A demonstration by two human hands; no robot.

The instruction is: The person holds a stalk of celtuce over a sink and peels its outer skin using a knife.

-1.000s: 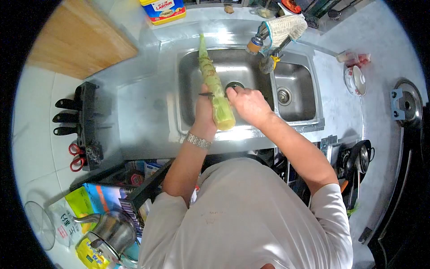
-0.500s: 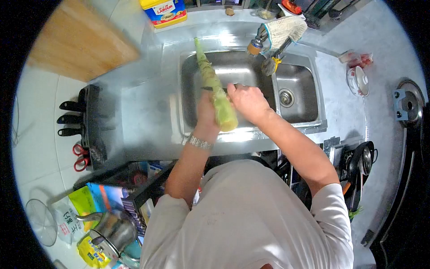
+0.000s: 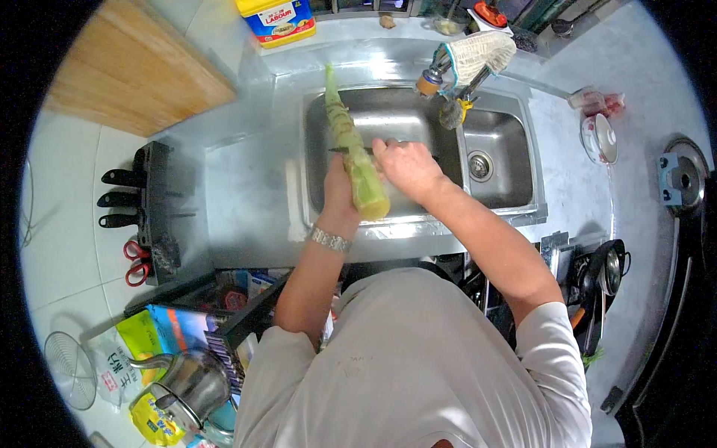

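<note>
A long, tapering green celtuce stem (image 3: 364, 183) slants over the left sink basin, its thick cut end toward me and its thin tip pointing away. My left hand (image 3: 340, 190), with a metal-band watch on the wrist, is wrapped round the stem from the left and below. Closed around the handle of a knife is my right hand (image 3: 409, 168), to the right of the stem. The dark, narrow blade of the knife (image 3: 340, 149) lies across the stem at mid-length, its end showing on the left side. Most of the handle is hidden in my fist.
The double sink (image 3: 403, 104) has a faucet with a cloth (image 3: 478, 56) draped on it and a scrubber (image 3: 451, 113) hanging. A knife rack (image 3: 157, 213) and cutting board (image 3: 134, 67) stand left. A lidded bowl (image 3: 597, 140) sits right; a kettle (image 3: 198, 384) is low left.
The stem's thick end has shifted slightly left. My right hand and the knife have moved a little left with it, and both hands keep their grip.
</note>
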